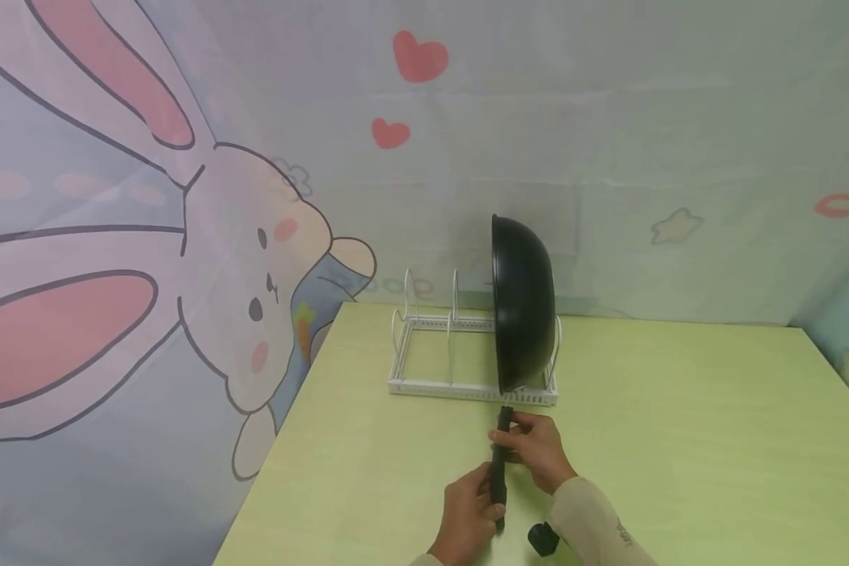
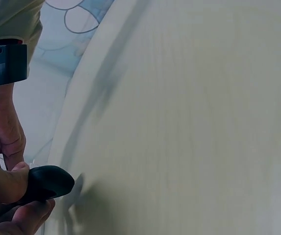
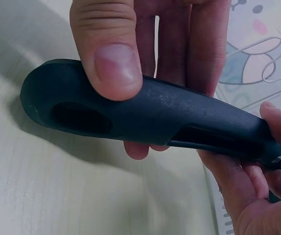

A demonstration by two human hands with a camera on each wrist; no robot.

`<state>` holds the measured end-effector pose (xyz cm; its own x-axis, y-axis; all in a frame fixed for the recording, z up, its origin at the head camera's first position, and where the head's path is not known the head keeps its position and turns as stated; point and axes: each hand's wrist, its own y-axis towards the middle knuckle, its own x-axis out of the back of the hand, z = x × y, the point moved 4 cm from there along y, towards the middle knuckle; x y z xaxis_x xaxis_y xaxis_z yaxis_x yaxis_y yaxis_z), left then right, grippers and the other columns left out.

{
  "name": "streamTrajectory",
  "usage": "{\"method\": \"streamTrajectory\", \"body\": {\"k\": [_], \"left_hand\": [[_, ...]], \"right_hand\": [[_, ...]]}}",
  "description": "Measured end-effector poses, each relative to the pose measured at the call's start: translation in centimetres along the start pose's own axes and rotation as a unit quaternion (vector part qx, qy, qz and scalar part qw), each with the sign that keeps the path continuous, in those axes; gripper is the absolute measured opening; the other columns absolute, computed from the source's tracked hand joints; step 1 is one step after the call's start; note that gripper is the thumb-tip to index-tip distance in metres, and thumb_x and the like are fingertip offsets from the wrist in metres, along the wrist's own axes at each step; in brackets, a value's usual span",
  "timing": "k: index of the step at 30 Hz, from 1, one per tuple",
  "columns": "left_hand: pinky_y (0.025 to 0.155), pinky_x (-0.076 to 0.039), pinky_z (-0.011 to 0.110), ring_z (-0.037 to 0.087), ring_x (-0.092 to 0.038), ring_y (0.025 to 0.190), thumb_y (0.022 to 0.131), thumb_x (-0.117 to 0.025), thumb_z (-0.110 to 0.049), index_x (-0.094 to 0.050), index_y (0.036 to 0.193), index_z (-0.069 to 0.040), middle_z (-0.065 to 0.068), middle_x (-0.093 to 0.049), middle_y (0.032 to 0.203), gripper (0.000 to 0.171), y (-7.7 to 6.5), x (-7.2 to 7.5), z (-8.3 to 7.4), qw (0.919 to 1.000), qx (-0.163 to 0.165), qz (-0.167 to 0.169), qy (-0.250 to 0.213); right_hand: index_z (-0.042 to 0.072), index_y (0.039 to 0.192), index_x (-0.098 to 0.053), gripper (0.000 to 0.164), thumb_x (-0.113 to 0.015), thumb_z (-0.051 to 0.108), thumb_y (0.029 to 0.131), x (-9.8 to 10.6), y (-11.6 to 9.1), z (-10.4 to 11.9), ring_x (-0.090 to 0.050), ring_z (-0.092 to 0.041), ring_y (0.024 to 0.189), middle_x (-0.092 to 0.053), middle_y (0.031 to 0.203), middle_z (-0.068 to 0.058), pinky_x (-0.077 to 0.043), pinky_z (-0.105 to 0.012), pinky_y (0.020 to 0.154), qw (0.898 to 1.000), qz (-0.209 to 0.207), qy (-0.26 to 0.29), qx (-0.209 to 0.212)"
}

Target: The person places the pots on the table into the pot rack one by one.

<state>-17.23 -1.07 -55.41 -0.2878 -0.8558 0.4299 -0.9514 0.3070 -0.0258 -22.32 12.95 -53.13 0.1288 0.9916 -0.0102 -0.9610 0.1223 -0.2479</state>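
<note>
A black wok [image 1: 527, 306] stands on its side at the right end of a white wire rack [image 1: 424, 389], its rounded underside turned right. Its black handle [image 1: 498, 475] points toward me. Near the handle's free end, my left hand [image 1: 463, 511] holds it between thumb and fingers; the thumb lies on top in the right wrist view. My right hand [image 1: 538, 448] pinches the handle farther up, close to the wok. In the right wrist view the handle [image 3: 150, 110] shows a hanging hole and a long slot. The left wrist view shows only the handle's tip [image 2: 52, 181].
White wire dividers [image 1: 450, 346] rise from the left part of the rack. The pale yellow-green table [image 1: 679, 440] extends to both sides. Behind it hangs a cloth backdrop [image 1: 608, 157] with a rabbit and hearts. A black wrist device [image 1: 543, 539] sits by the right sleeve.
</note>
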Motion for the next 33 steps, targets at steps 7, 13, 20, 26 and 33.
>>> {"method": "streamTrajectory", "body": {"k": [7, 13, 20, 26, 33], "left_hand": [[0.093, -0.057, 0.037, 0.032, -0.071, 0.113, 0.077, -0.070, 0.014, -0.059, 0.130, 0.003, 0.019, -0.072, 0.120, 0.056, 0.0, 0.0, 0.0, 0.9999, 0.013, 0.005, -0.007], [0.094, -0.056, 0.039, 0.032, -0.071, 0.112, 0.077, -0.070, 0.014, -0.060, 0.130, 0.002, 0.018, -0.072, 0.120, 0.055, 0.2, 0.0, 0.0, 0.9999, 0.010, 0.002, 0.002], [0.093, -0.057, 0.036, 0.030, -0.071, 0.112, 0.081, -0.069, 0.009, -0.056, 0.135, 0.002, 0.017, -0.071, 0.121, 0.056, 0.3, -0.1, 0.5, 0.9995, 0.015, 0.024, -0.013], [0.094, -0.056, 0.034, 0.031, -0.070, 0.113, 0.083, -0.069, 0.007, -0.053, 0.138, 0.003, 0.018, -0.069, 0.123, 0.057, 0.4, 0.3, 0.8, 0.9994, 0.014, 0.029, -0.014], [0.087, -0.059, 0.031, 0.033, -0.072, 0.109, 0.084, -0.071, 0.003, -0.055, 0.135, 0.004, 0.021, -0.069, 0.122, 0.054, 0.3, 1.0, 1.0, 0.9991, 0.000, 0.042, -0.010]], "right_hand": [[-0.011, 0.123, -0.063, 0.044, -0.076, 0.000, 0.083, -0.3, -0.2, 0.1, -0.069, -0.014, 0.068, -0.062, 0.073, -0.004, -0.062, -0.039, 0.072, 1.000, -0.002, 0.002, -0.002], [-0.012, 0.120, -0.064, 0.042, -0.076, 0.001, 0.083, -0.2, 0.0, 0.2, -0.071, -0.015, 0.070, -0.063, 0.074, -0.005, -0.062, -0.038, 0.072, 1.000, -0.005, -0.002, -0.002], [-0.011, 0.114, -0.066, 0.036, -0.076, 0.006, 0.084, 0.0, 0.3, -0.3, -0.072, -0.015, 0.074, -0.070, 0.079, -0.004, -0.062, -0.039, 0.074, 1.000, -0.002, -0.015, -0.009], [-0.011, 0.119, -0.064, 0.039, -0.075, 0.007, 0.086, 0.0, 0.4, -0.4, -0.074, -0.017, 0.078, -0.070, 0.084, -0.007, -0.062, -0.041, 0.078, 0.999, 0.020, -0.029, -0.004], [-0.010, 0.119, -0.064, 0.040, -0.075, 0.012, 0.088, 0.6, 0.1, 0.0, -0.076, -0.023, 0.083, -0.074, 0.093, -0.012, -0.062, -0.043, 0.078, 0.997, 0.055, -0.060, 0.003]]}}
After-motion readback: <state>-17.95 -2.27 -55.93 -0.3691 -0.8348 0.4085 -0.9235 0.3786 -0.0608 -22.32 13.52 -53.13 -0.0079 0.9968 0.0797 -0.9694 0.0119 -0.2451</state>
